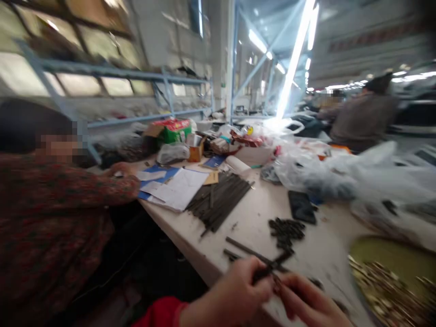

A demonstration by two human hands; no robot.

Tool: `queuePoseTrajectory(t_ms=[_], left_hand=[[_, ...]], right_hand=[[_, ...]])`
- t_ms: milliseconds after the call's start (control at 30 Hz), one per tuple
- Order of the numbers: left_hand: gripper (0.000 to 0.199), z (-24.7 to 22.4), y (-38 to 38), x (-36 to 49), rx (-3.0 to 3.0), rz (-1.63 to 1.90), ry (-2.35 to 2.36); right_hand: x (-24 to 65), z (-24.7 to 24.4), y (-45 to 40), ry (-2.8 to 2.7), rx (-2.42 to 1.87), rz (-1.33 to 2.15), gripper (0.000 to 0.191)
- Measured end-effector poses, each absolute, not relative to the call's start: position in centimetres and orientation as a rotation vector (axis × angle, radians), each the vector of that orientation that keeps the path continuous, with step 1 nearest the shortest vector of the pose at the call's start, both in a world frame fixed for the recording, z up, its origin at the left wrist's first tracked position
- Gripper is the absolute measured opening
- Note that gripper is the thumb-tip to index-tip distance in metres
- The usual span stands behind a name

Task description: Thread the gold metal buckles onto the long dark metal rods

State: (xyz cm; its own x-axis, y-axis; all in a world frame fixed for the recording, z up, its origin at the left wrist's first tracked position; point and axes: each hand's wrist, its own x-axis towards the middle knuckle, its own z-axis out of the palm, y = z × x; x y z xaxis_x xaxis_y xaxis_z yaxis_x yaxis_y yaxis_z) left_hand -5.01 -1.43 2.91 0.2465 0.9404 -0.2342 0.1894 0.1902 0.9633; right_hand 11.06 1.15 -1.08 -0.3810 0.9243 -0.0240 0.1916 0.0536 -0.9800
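My left hand (235,288) is shut on a thin dark rod (267,271) at the near edge of the white table (245,222). My right hand (306,299) sits close against the rod's lower end, but blur hides whether its fingers grip it. Above my hands lies a heap of small dark pieces (286,234). Further left is a stack of long dark rods (218,200). At the lower right, a round olive-green tray (384,259) holds many brass-coloured pieces (384,290).
A black phone (301,206) lies on the table near white plastic bags (316,175). A co-worker in a patterned red sleeve (68,195) has a hand on papers (173,188). Boxes and packets crowd the far end. Another person (363,116) sits at the back right.
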Motion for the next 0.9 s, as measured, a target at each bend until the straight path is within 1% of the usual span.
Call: queuePoseTrajectory(t_ms=[100, 200, 267, 367, 433, 567, 667, 767, 900], left_hand=[[0.016, 2.0, 0.1, -5.0, 1.301, 0.705, 1.203], [0.019, 1.4, 0.7, -4.7, 1.157, 0.674, 1.178], [0.022, 1.0, 0.5, -4.4, 1.09, 0.729, 1.179], [0.023, 0.5, 0.2, -3.7, 1.141, 0.808, 1.193], [0.022, 0.4, 0.3, -3.4, 1.222, 0.763, 1.213], [0.026, 0.7, 0.5, -3.4, 1.335, 0.69, 1.203], [0.026, 0.9, 0.4, -3.3, 1.331, 0.709, 1.181], [0.027, 1.0, 0.0, -3.0, 1.298, 0.755, 1.167], [0.032, 1.4, -0.8, -2.6, 1.23, 0.75, 1.082]], right_hand=[[11.5, -1.6, -0.1, -1.282, -1.196, 1.582, 0.029], [10.6, -2.3, -0.5, -0.917, -1.119, 1.722, 0.026], [9.9, -2.7, -0.6, -0.771, -1.05, 1.761, 0.025], [9.5, -3.1, -0.7, -0.726, -1.003, 1.726, 0.024], [9.8, -3.1, -0.6, -0.795, -1.036, 1.664, 0.026], [11.0, -2.6, -0.5, -1.012, -1.178, 1.552, 0.033], [11.4, -2.1, -0.8, -1.052, -1.197, 1.499, 0.033], [11.3, -1.7, -1.3, -0.861, -1.034, 1.622, 0.031], [11.1, -1.5, -1.7, -0.547, -0.774, 1.883, 0.021]])
